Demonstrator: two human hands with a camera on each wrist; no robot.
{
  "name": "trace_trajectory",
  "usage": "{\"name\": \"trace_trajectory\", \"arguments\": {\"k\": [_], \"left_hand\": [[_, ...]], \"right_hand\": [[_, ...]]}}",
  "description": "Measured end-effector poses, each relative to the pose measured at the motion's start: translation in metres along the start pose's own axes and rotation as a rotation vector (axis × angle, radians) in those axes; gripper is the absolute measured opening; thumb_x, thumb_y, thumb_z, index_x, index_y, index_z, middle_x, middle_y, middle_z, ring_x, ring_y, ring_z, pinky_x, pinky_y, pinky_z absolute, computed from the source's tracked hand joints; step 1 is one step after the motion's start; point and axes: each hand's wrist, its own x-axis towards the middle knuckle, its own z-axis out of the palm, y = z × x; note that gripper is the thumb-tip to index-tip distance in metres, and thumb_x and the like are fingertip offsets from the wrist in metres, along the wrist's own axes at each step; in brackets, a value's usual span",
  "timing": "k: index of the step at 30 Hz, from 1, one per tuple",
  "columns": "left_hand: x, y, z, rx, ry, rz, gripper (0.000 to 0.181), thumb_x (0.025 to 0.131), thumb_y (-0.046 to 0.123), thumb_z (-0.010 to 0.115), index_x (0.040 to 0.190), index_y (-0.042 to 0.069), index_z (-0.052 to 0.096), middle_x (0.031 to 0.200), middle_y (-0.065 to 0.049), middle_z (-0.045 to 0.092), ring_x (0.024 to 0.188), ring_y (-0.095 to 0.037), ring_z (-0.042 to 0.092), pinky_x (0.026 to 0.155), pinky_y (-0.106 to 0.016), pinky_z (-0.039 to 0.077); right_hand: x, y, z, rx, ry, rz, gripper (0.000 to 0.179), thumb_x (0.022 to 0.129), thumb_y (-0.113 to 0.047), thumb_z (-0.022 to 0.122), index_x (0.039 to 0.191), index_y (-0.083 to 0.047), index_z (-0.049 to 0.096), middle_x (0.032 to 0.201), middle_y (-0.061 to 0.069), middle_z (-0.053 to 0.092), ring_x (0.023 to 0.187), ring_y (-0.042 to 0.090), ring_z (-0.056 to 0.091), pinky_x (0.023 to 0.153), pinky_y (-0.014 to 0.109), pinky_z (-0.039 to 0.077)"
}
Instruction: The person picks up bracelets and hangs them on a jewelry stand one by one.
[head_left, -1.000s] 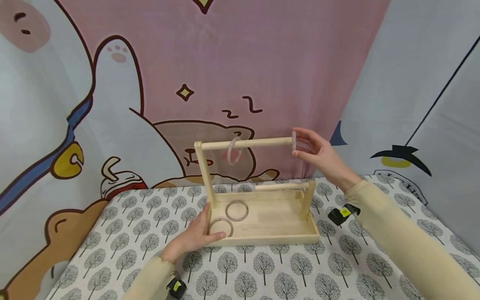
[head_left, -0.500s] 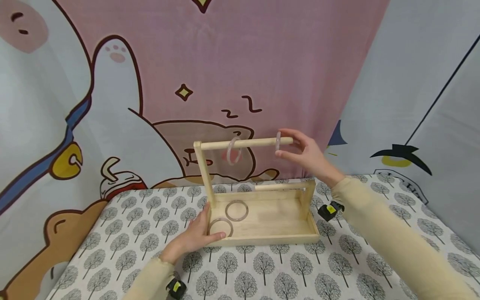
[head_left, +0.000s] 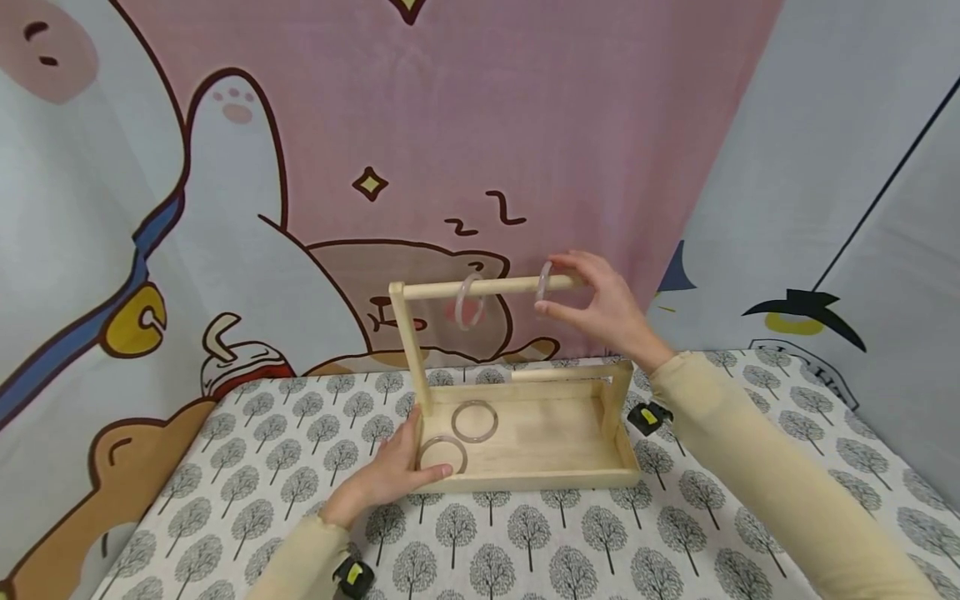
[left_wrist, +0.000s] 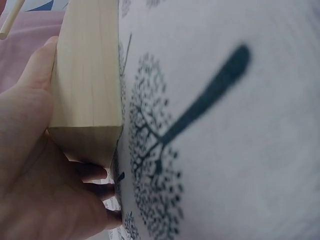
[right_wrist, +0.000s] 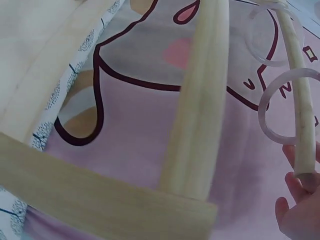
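The tray (head_left: 540,477) at the lower centre of the head view is pale, smooth, matt wood, its grain visible; the bar (head_left: 506,286) above looks alike. The pinched ring (head_left: 540,293) at centre right is glossy and translucent, like plastic or glass. The printed tablecloth (head_left: 247,477) below is matt fabric; the backdrop (head_left: 600,125) behind is softly creased cloth. The right sleeve (head_left: 772,475) is plain matt cloth.
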Motion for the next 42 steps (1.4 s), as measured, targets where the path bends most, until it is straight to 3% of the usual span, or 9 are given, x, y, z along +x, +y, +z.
{"name": "trace_trajectory", "arguments": {"k": [10,14,22,30,42], "left_hand": [[0.0,-0.001,0.0,0.01,-0.004,-0.006,0.109,0.087,0.046,0.068,0.149,-0.01,-0.002,0.151,-0.035,0.014,0.138,-0.05,0.016,0.104,-0.072,0.004],[0.0,-0.001,0.0,0.012,-0.005,-0.011,0.109,0.087,0.045,0.068,0.15,-0.009,-0.002,0.152,-0.034,0.014,0.138,-0.05,0.016,0.105,-0.072,0.005],[0.0,0.0,0.0,0.005,0.0,-0.014,0.109,0.087,0.046,0.068,0.15,-0.009,-0.002,0.151,-0.034,0.015,0.138,-0.049,0.017,0.105,-0.072,0.005],[0.0,0.002,-0.001,0.0,0.001,-0.01,0.108,0.087,0.043,0.069,0.149,-0.01,-0.002,0.151,-0.035,0.016,0.138,-0.05,0.017,0.104,-0.073,0.005],[0.0,0.0,0.0,0.003,0.008,0.003,0.108,0.087,0.043,0.069,0.149,-0.011,-0.001,0.15,-0.036,0.016,0.137,-0.051,0.018,0.103,-0.074,0.006]], "right_hand": [[0.008,-0.011,0.005,-0.14,0.018,-0.228,0.065,0.073,-0.032,0.084,0.125,0.0,0.061,0.127,0.015,0.06,0.13,0.032,0.041,0.11,0.054,0.019],[0.007,-0.016,0.012,-0.176,0.033,-0.278,0.066,0.073,-0.036,0.083,0.124,0.0,0.062,0.123,0.013,0.063,0.127,0.031,0.043,0.112,0.051,0.017],[0.007,-0.02,0.023,-0.204,0.055,-0.272,0.067,0.075,-0.038,0.082,0.125,0.001,0.062,0.12,0.013,0.065,0.121,0.031,0.049,0.114,0.046,0.017],[0.006,-0.018,0.028,-0.232,0.066,-0.286,0.069,0.074,-0.039,0.082,0.128,-0.001,0.061,0.12,0.01,0.066,0.11,0.028,0.056,0.107,0.048,0.026],[0.005,-0.018,0.027,-0.213,0.058,-0.277,0.076,0.072,-0.04,0.084,0.133,-0.003,0.057,0.131,0.011,0.059,0.119,0.028,0.051,0.101,0.048,0.029]]}}
